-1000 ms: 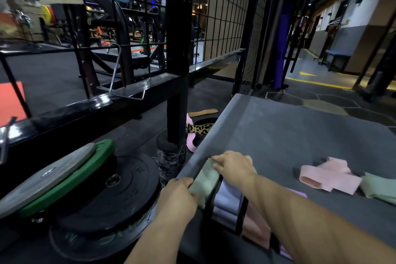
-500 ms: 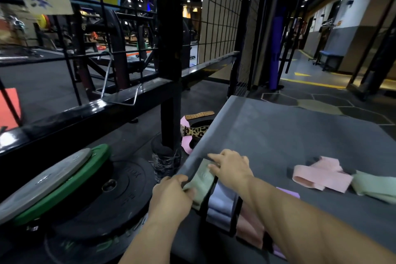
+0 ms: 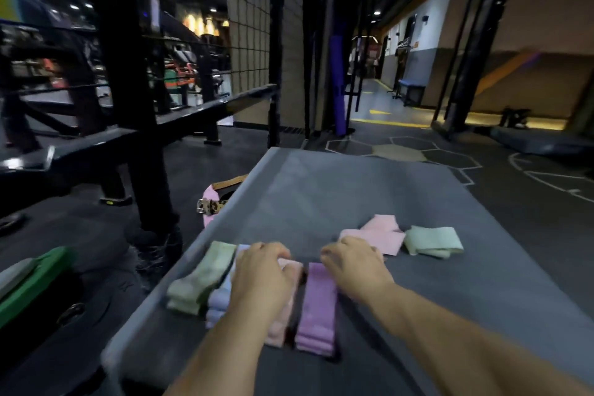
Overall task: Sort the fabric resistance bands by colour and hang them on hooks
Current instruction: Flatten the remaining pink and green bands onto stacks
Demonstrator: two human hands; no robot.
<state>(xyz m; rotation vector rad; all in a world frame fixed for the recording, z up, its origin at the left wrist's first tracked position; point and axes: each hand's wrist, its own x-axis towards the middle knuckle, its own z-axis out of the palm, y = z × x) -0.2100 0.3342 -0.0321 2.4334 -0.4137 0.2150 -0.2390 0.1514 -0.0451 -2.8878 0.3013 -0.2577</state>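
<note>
Several folded fabric bands lie side by side on the grey mat (image 3: 321, 196) near its front left corner: a green band (image 3: 201, 276), a light blue band (image 3: 220, 299), a pale pink band (image 3: 284, 305) and a purple band (image 3: 316, 305). My left hand (image 3: 260, 270) rests palm down on the pale pink band with fingers curled. At the far end of the purple band, my right hand (image 3: 350, 264) touches it with bent fingers. Farther right lie a loose pink band (image 3: 379, 233) and a loose green band (image 3: 432, 241). No hooks show in the frame, which is blurred.
A black steel rack post (image 3: 135, 106) and rail stand left of the mat. Weight plates, one green (image 3: 35, 280), lie on the floor at lower left. A pink and leopard-print belt (image 3: 212, 202) lies beside the mat's left edge. Wire mesh panels rise behind.
Both hands left the green band at the mat's corner and moved right: the left onto the pale pink band, the right onto the purple one. The view swung right and up.
</note>
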